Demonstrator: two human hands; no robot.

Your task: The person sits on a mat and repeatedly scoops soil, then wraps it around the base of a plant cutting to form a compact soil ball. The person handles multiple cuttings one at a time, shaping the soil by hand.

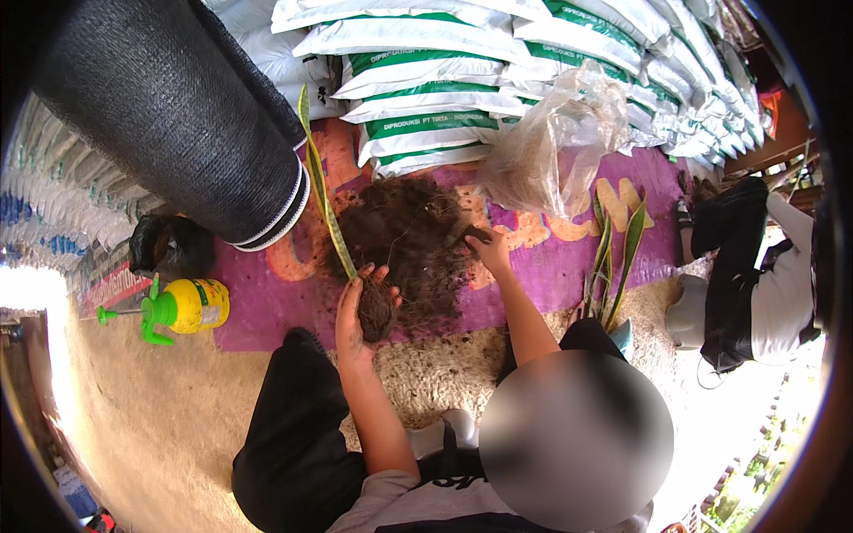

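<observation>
My left hand is closed around the brown root ball of a snake plant. Its single long leaf, green with yellow edges, rises up and to the left. Beyond the root ball spreads a heap of dark, fibrous soil on a purple printed sheet. My right hand reaches to the right side of this heap, its fingers curled at dark material. Whether it grips a clump or only touches the soil is unclear.
A crumpled transparent plastic bag stands beyond the heap, before stacked white-and-green sacks. More snake plants are at right, near a seated person. At left are a yellow-green pump sprayer, a black bag and a large black roll.
</observation>
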